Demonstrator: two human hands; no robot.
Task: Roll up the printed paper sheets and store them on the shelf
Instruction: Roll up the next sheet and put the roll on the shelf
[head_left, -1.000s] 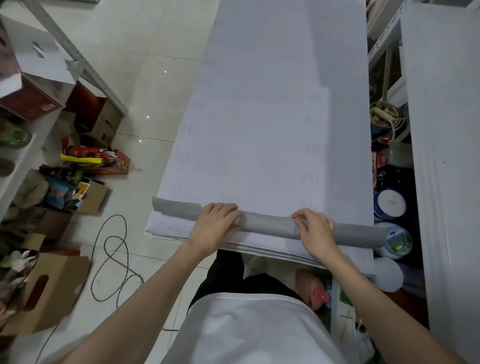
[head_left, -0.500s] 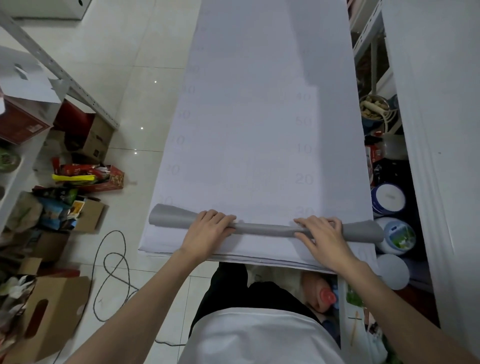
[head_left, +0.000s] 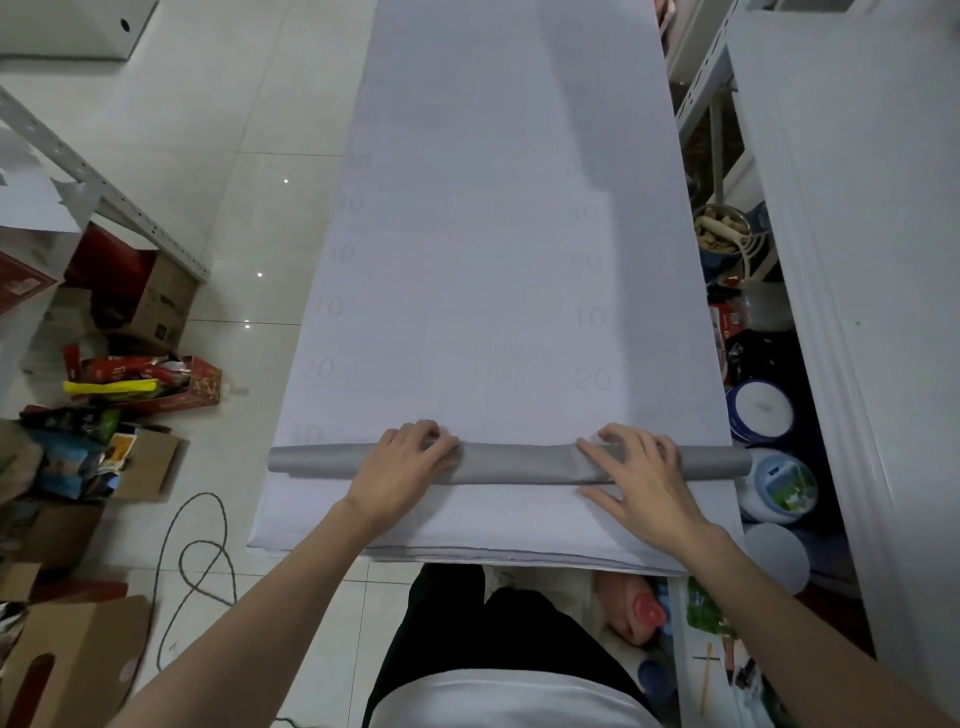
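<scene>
Paper roll (head_left: 514, 462) lies across the sheet stack (head_left: 493, 260) near the table's front edge. My left hand (head_left: 400, 467) curls over it and my right hand (head_left: 641, 480) presses down, fingers spread, to hold the winding tight and square.

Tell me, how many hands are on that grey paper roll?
2. The left hand lies over the paper roll left of its middle, fingers curled over it; the right hand presses on it right of the middle. Neither is hidden.

Roll (head_left: 511, 464) across sheets (head_left: 509, 260), under hands
</scene>
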